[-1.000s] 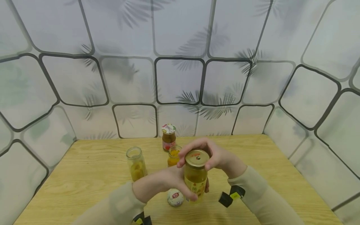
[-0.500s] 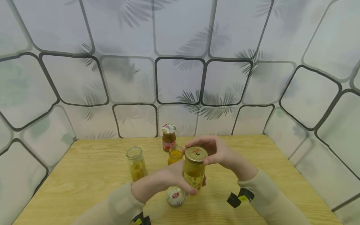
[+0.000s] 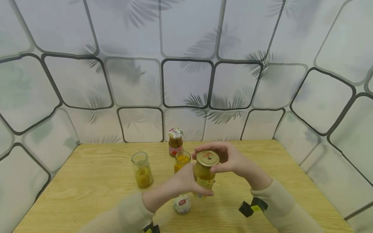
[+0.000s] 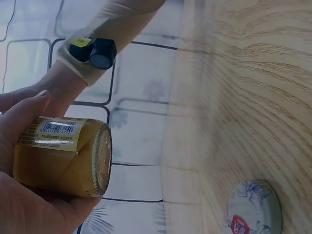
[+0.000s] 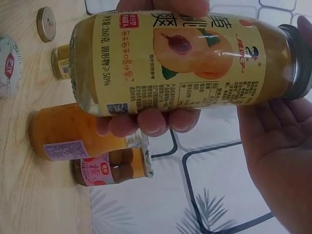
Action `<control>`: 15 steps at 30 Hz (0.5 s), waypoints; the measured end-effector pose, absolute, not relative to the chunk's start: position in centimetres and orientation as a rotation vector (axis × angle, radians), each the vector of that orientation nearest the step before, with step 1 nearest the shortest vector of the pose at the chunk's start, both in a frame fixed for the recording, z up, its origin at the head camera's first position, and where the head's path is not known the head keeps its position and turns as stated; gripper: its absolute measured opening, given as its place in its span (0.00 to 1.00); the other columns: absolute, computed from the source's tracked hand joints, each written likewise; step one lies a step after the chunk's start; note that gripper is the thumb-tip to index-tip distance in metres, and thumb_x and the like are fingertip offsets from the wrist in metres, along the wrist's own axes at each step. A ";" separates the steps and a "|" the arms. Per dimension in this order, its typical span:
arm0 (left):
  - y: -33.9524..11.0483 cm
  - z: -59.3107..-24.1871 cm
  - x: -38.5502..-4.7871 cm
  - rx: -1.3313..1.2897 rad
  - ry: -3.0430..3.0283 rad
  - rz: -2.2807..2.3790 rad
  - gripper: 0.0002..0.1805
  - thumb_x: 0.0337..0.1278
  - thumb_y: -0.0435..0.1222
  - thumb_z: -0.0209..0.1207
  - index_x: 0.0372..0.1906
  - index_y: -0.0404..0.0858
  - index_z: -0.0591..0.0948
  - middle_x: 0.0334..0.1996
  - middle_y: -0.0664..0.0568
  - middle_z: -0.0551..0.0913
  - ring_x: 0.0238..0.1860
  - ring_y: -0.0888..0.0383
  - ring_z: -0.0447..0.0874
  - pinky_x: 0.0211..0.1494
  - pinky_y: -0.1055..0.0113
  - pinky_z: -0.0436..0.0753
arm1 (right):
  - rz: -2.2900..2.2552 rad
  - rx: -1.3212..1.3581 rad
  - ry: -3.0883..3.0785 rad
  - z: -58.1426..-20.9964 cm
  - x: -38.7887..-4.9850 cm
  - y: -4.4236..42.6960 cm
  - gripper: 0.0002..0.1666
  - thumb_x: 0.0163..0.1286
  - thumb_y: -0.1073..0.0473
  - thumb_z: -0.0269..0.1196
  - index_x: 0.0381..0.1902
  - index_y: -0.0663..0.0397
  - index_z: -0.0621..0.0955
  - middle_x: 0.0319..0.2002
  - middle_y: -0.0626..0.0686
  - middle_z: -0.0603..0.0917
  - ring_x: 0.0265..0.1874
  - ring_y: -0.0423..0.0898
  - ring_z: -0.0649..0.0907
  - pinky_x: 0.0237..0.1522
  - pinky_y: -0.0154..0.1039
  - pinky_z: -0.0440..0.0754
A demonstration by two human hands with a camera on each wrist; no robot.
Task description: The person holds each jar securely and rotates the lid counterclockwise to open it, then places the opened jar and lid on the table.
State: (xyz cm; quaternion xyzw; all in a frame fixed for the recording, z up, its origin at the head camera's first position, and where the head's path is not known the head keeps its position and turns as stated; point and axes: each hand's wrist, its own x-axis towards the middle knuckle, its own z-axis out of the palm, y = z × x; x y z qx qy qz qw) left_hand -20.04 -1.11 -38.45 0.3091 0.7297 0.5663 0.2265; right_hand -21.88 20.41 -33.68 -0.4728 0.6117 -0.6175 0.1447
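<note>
My left hand (image 3: 184,180) grips the body of a glass jar (image 3: 204,175) of yellow peaches, held up over the table. Its peach label (image 5: 195,51) shows in the right wrist view, its barcode and ridged base in the left wrist view. The right hand (image 3: 234,163) holds the gold screw lid (image 3: 208,158) at the jar's top, thumb at the near side and fingers curled round the far side. The lid sits on the jar. Below the jar, a white floral lid (image 3: 182,204) lies on the table.
Behind the hands stand an open jar (image 3: 182,158) with orange contents and a capped brown jar (image 3: 175,142). At left is another open jar (image 3: 142,173) with yellow pieces. A gold lid (image 5: 46,24) lies on the wooden table (image 3: 96,174), before a patterned wall.
The held jar shifted slightly left, then back right and a little up. The print on its lid has turned a little. My right hand has moved right, showing more of the lid.
</note>
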 end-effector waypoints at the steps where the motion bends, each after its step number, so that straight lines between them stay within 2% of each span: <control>1: -1.0 -38.5 -20.0 0.867 2.061 1.542 0.27 0.51 0.30 0.78 0.57 0.36 0.83 0.49 0.49 0.91 0.44 0.67 0.87 0.56 0.72 0.84 | -1.783 -1.372 1.748 -33.8 -22.0 20.6 0.31 0.73 0.57 0.72 0.71 0.49 0.79 0.65 0.47 0.86 0.65 0.42 0.84 0.67 0.39 0.84; 6: -0.5 -38.6 -19.7 0.906 2.177 1.495 0.30 0.48 0.33 0.81 0.58 0.38 0.83 0.49 0.51 0.91 0.45 0.70 0.87 0.56 0.74 0.84 | -1.783 -1.435 1.694 -34.5 -22.7 21.2 0.30 0.75 0.55 0.70 0.72 0.50 0.79 0.65 0.46 0.86 0.65 0.42 0.84 0.68 0.39 0.83; 15: -0.3 -38.8 -20.1 0.867 2.129 1.518 0.30 0.48 0.29 0.79 0.59 0.36 0.81 0.51 0.47 0.90 0.46 0.66 0.87 0.57 0.74 0.83 | -1.792 -1.435 1.662 -34.8 -23.1 21.3 0.29 0.76 0.52 0.70 0.71 0.49 0.80 0.65 0.46 0.87 0.65 0.43 0.84 0.69 0.40 0.82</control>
